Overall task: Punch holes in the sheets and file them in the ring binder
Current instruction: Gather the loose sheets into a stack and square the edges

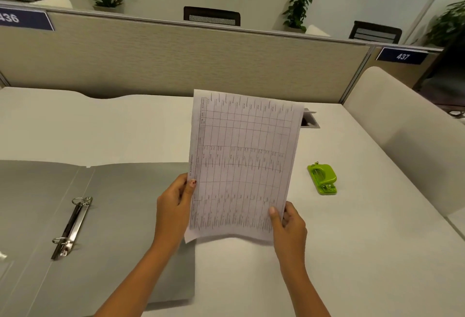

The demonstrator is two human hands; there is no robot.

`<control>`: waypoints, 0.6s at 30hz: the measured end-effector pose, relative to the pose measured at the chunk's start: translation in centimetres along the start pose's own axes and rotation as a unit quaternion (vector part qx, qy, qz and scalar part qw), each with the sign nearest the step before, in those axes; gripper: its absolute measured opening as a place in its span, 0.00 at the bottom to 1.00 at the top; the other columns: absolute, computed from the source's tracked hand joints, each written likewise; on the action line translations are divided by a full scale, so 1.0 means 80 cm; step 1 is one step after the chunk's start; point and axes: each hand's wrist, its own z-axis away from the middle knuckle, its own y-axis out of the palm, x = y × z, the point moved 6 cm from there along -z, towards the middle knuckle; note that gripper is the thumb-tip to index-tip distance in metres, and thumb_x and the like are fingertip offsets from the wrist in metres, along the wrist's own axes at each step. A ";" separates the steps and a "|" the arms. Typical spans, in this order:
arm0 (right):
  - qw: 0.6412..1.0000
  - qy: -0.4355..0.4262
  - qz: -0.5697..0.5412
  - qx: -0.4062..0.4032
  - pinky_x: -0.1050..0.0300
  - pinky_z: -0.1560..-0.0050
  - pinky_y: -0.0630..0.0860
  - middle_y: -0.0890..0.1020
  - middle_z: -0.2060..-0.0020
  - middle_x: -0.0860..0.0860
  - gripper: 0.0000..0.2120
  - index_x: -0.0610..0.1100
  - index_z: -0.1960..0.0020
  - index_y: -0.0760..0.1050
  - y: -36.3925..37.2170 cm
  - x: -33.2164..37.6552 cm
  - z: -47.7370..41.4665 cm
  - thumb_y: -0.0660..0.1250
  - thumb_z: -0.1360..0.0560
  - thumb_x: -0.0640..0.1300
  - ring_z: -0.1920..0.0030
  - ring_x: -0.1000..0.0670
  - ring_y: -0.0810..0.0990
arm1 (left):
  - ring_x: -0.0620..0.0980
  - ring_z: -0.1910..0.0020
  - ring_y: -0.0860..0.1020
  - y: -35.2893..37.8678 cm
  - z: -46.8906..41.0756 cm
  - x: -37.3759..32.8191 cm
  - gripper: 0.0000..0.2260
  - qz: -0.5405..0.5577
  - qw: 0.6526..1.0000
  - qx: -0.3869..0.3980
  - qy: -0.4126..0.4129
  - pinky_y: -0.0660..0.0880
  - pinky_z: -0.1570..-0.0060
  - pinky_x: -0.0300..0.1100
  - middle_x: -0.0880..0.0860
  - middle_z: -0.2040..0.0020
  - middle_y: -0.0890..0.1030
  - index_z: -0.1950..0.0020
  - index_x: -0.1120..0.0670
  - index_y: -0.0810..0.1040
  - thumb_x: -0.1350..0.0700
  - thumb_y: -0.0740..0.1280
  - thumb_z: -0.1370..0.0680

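Paper sheets (241, 165) were held tilted up, pinched at the lower left edge by the left hand (173, 206) and at the lower right corner by the right hand (289, 226), their long axis running away from the grip. The green hole punch (322, 178) lay just beyond and right of the right hand, judged the nearer. The open ring binder (113, 216) was spread to the left.

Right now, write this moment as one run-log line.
sheets: held up | left hand: grips left edge | right hand: grips lower right corner | punch: on desk, right, untouched | binder: open, left
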 end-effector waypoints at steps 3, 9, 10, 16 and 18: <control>0.999 0.024 0.002 0.031 0.69 0.63 0.77 0.82 0.51 0.52 0.06 0.49 0.46 0.75 0.001 -0.004 0.000 0.62 0.22 0.44 0.51 0.55 0.81 | 0.41 0.53 0.82 -0.003 -0.009 0.012 0.08 0.000 0.999 0.021 -0.047 0.78 0.54 0.37 0.43 0.52 0.83 0.48 0.42 0.77 0.53 0.60 0.19; 0.996 0.056 0.027 0.064 0.67 0.59 0.76 0.81 0.50 0.53 0.06 0.49 0.46 0.74 -0.003 -0.017 0.000 0.61 0.21 0.42 0.49 0.52 0.80 | 0.50 0.50 0.83 -0.006 -0.016 0.033 0.11 -0.015 0.989 0.079 -0.123 0.79 0.47 0.54 0.50 0.48 0.85 0.39 0.52 0.78 0.56 0.64 0.21; 0.995 0.062 0.028 0.067 0.65 0.56 0.76 0.81 0.49 0.52 0.06 0.48 0.46 0.74 -0.003 -0.019 0.000 0.62 0.22 0.42 0.48 0.51 0.80 | 0.50 0.51 0.83 -0.006 -0.016 0.032 0.11 -0.018 0.988 0.083 -0.125 0.79 0.47 0.54 0.50 0.48 0.85 0.39 0.53 0.78 0.57 0.64 0.21; 0.994 0.105 0.009 0.037 0.54 0.53 0.79 0.82 0.51 0.55 0.07 0.51 0.45 0.75 -0.014 -0.031 -0.005 0.64 0.23 0.44 0.51 0.53 0.80 | 0.50 0.56 0.85 -0.003 -0.014 0.038 0.08 0.001 0.985 0.083 -0.152 0.81 0.53 0.52 0.50 0.52 0.85 0.45 0.47 0.78 0.57 0.64 0.21; 0.993 0.114 0.004 0.033 0.47 0.49 0.80 0.82 0.53 0.55 0.06 0.53 0.48 0.75 -0.018 -0.032 -0.011 0.64 0.23 0.44 0.51 0.52 0.81 | 0.50 0.56 0.85 -0.003 -0.014 0.040 0.09 0.004 0.983 0.089 -0.160 0.81 0.54 0.52 0.50 0.51 0.85 0.44 0.48 0.78 0.57 0.64 0.21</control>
